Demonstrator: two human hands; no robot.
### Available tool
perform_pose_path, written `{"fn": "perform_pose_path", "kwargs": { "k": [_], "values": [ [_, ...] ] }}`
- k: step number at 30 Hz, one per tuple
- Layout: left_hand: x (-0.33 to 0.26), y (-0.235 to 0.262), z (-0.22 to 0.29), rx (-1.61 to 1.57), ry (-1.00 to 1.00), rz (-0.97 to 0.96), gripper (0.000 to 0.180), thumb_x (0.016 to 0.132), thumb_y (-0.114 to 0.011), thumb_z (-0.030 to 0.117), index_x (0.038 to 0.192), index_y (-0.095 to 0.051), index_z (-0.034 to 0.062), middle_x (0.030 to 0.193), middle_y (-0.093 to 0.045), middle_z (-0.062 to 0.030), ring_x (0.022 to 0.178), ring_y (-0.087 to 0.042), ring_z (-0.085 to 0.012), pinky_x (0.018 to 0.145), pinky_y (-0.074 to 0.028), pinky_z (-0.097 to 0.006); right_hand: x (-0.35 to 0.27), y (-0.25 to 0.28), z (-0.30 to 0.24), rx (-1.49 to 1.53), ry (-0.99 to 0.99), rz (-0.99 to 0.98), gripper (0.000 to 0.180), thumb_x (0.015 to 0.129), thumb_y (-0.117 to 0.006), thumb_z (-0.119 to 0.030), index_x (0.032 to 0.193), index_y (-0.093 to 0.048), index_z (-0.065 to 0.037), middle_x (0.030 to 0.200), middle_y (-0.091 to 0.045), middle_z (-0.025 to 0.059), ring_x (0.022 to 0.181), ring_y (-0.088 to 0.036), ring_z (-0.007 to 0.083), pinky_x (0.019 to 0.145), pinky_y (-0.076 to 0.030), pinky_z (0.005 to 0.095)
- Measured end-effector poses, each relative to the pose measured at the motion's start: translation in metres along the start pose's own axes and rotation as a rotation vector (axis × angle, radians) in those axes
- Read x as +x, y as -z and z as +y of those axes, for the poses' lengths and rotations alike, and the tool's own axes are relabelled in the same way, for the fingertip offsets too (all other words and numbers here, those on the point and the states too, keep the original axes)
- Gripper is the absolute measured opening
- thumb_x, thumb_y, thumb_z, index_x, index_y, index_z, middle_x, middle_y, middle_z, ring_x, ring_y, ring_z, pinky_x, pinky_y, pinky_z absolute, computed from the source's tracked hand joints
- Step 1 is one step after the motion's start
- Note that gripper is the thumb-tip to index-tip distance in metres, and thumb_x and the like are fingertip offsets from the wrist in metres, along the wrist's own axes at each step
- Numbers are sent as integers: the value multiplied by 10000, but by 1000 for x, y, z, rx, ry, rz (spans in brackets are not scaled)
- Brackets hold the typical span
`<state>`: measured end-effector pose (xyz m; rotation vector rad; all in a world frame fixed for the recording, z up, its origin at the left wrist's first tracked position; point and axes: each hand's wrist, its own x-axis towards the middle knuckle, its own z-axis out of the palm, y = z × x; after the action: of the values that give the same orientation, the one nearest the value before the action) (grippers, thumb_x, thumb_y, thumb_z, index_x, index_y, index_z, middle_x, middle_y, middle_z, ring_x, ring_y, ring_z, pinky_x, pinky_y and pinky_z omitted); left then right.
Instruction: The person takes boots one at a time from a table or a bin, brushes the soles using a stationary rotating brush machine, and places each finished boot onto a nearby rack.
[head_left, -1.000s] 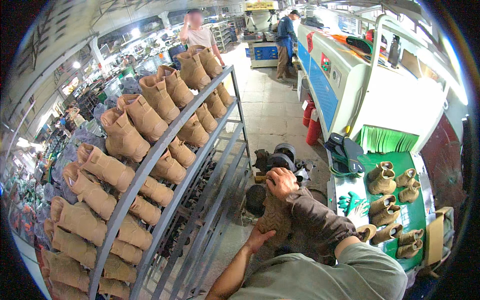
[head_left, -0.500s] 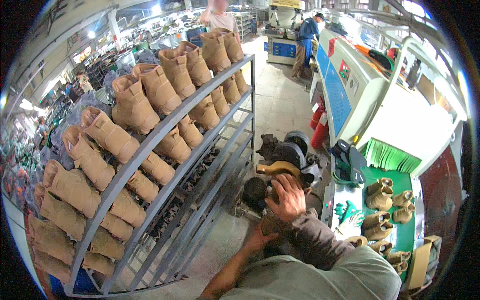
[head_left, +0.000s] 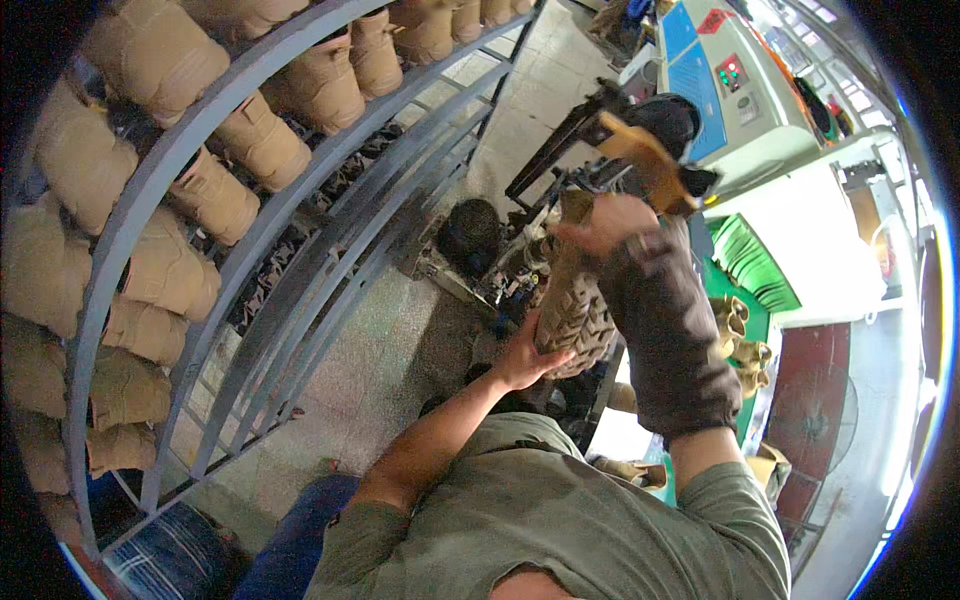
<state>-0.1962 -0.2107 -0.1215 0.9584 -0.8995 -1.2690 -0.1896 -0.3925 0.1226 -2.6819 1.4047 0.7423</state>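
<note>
Tan boot held sole-out in both hands against the bench machine.

The tan lug-soled boot [head_left: 572, 305] sits just in front of the dark machine [head_left: 560, 200]; the left hand [head_left: 528, 357] cups its heel end, fingers closed on it, and the right hand [head_left: 605, 222], in a dark sleeve, clamps its upper end. Keeping both grips firm and the sole square to the machine looks wise. Left of the boot stands a grey rack [head_left: 300, 250] of tan boots on speckled concrete floor [head_left: 390, 350]; right, a green-topped table [head_left: 745, 300].

Tan boot [head_left: 572, 305] with lugged tread, grey rack [head_left: 300, 230] of tan boots [head_left: 260, 140], dark brown sleeve [head_left: 665, 320].
</note>
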Motion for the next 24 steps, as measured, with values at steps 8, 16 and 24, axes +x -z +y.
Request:
{"fn": "perform_pose_path", "kwargs": {
  "k": [8, 16, 24],
  "values": [
    [16, -4, -30, 161, -143, 82, 714, 823, -787, 320, 1346, -402, 25, 1253, -573, -147, 1139, -579, -266, 950, -479, -409, 65, -44, 23, 217, -103, 194, 811, 720, -687, -644, 1211, -525, -20, 940, -681, 226, 868, -683, 363, 767, -545, 452],
    [-6, 16, -16, 531, -59, -76, 766, 806, -787, 366, 1355, -391, 6, 1186, -581, -235, 1148, -571, -369, 969, -460, -449, -3, -85, 51, 460, -94, 230, 949, 674, -783, -546, 1377, -388, -45, 950, -657, 223, 876, -670, 383, 773, -539, 467],
    [-2, 60, -66, 1541, 23, -500, 860, 782, -773, 334, 1468, -326, 72, 1244, -582, -242, 1175, -554, -402, 992, -459, -480, -86, -255, 128, 1184, 109, 44, 1095, 679, -833, -497, 1458, -253, 8, 1235, -594, 259, 1148, -607, 355, 995, -476, 435]
  ]
}}
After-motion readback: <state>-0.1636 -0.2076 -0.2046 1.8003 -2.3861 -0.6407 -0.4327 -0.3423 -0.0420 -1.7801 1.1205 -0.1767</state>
